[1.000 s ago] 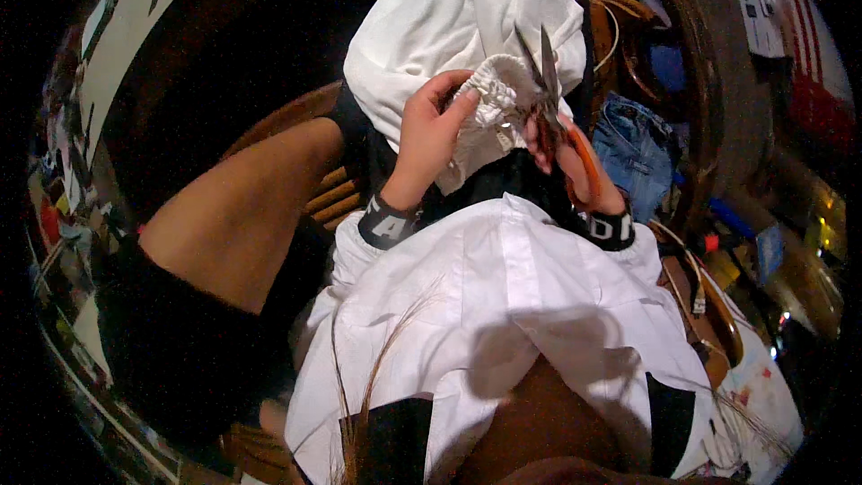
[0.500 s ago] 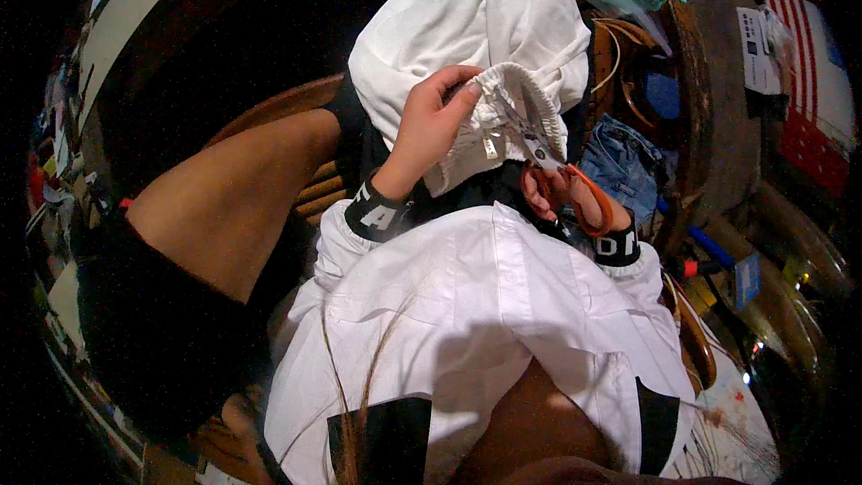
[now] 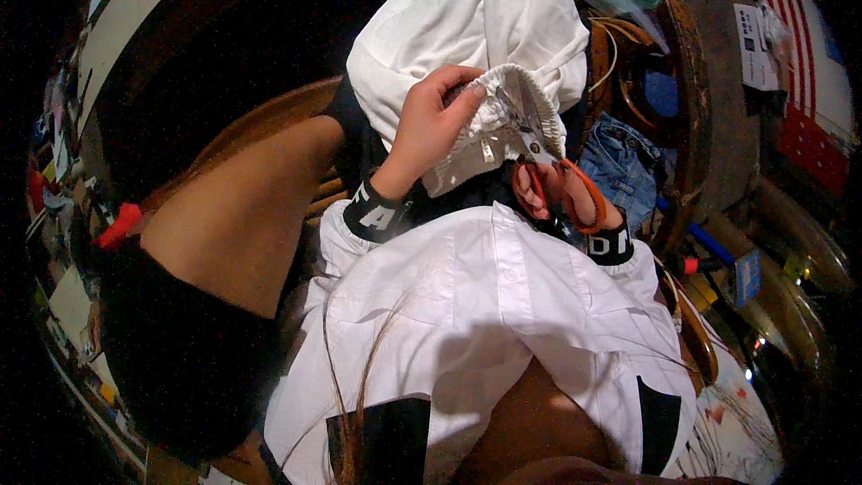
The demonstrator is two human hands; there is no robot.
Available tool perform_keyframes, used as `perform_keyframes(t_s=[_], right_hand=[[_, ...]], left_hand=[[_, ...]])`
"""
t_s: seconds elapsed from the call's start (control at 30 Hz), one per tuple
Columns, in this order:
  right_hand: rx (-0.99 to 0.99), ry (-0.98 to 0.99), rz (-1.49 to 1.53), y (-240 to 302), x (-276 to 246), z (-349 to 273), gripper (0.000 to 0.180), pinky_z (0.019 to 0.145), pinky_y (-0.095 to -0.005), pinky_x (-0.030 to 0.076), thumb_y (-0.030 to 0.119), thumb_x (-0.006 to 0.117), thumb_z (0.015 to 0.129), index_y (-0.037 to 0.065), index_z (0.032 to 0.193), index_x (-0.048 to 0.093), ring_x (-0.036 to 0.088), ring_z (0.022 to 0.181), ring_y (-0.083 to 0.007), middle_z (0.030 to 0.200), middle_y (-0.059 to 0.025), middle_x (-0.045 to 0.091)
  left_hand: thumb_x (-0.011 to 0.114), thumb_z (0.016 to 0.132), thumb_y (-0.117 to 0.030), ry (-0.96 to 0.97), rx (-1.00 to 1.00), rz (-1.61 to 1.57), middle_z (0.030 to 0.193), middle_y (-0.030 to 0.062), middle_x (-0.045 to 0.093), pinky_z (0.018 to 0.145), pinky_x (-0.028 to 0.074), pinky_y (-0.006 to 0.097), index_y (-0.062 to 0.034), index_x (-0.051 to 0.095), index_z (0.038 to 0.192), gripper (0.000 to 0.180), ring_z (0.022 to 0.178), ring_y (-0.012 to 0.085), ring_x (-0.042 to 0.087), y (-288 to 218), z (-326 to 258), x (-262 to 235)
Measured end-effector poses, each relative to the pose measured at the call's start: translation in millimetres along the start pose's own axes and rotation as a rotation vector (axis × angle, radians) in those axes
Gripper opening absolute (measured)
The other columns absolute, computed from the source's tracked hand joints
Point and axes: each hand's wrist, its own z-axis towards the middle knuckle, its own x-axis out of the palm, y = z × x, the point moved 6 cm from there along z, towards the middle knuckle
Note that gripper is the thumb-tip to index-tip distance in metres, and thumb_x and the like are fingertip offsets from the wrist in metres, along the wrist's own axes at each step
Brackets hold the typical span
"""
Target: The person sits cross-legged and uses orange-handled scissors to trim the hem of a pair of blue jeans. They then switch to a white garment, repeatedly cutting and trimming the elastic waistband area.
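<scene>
While the left hand [image 3: 429, 130] pinched the white garment's [image 3: 467, 27] gathered elastic hem [image 3: 503, 112], the right hand [image 3: 561, 198] closed around orange-handled scissors [image 3: 543, 157], blades at that hem.

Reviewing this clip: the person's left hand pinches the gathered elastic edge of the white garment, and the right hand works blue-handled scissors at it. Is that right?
Not quite. In the head view the scissors in the right hand have orange handles, not blue. The rest holds: the left hand pinches the gathered elastic edge of the white garment, with the blades at that edge.
</scene>
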Motion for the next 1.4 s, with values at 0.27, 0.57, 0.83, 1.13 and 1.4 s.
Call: perform_keyframes(t_s=[0.27, 0.57, 0.83, 1.13, 1.4], right_hand=[[0.069, -0.351, 0.002, -6, -1, 11, 0.046, 0.057, -0.0209, 0.039, 0.046, 0.043, 0.092, 0.003, 0.107, 0.049, 0.046, 0.066, -0.0098, 0.084, -0.0021, 0.051], [-0.245, -0.263, 0.033, -11, 14, 30, 0.033, 0.054, -0.0231, 0.039, 0.037, 0.039, 0.095, 0.007, 0.1, 0.052, 0.045, 0.066, -0.0101, 0.079, -0.0002, 0.051], [-0.086, -0.329, -0.057, 5, 26, 19, 0.036, 0.053, -0.0225, 0.038, 0.038, 0.037, 0.096, 0.005, 0.099, 0.052, 0.044, 0.066, -0.0098, 0.077, 0.0005, 0.049], [-0.13, -0.565, 0.035, 10, 38, 22, 0.03, 0.048, -0.019, 0.037, 0.033, 0.039, 0.095, 0.007, 0.093, 0.052, 0.045, 0.057, -0.0079, 0.073, 0.0019, 0.051], [-0.086, -0.393, 0.012, -2, 28, 27, 0.034, 0.044, -0.0174, 0.033, 0.041, 0.046, 0.089, 0.007, 0.091, 0.051, 0.044, 0.054, -0.0057, 0.068, 0.0034, 0.049]], left_hand=[[0.055, 0.086, -0.011, 0.014, -0.067, -0.116, 0.078, 0.0021, 0.06, 0.063, 0.041, 0.022, 0.0049, 0.06, 0.095, 0.019, 0.069, 0.0071, 0.049, 8, -6, 11], [0.05, 0.088, -0.011, -0.016, 0.194, 0.224, 0.064, 0.0123, 0.043, 0.058, 0.037, 0.032, 0.0045, 0.049, 0.079, 0.018, 0.062, 0.0194, 0.045, -1, -13, 15], [0.047, 0.09, -0.013, -0.158, 0.133, 0.069, 0.065, 0.0139, 0.049, 0.056, 0.038, 0.031, 0.0026, 0.053, 0.089, 0.017, 0.058, 0.0202, 0.047, -11, -12, 8], [0.046, 0.091, -0.016, -0.033, 0.145, 0.291, 0.067, 0.0231, 0.047, 0.054, 0.037, 0.039, 0.001, 0.047, 0.082, 0.019, 0.063, 0.0409, 0.047, -10, -19, 17], [0.045, 0.094, -0.019, -0.171, 0.201, 0.003, 0.08, 0.0058, 0.061, 0.064, 0.042, 0.025, 0.0002, 0.053, 0.112, 0.027, 0.071, 0.0093, 0.053, -28, -13, 11]])
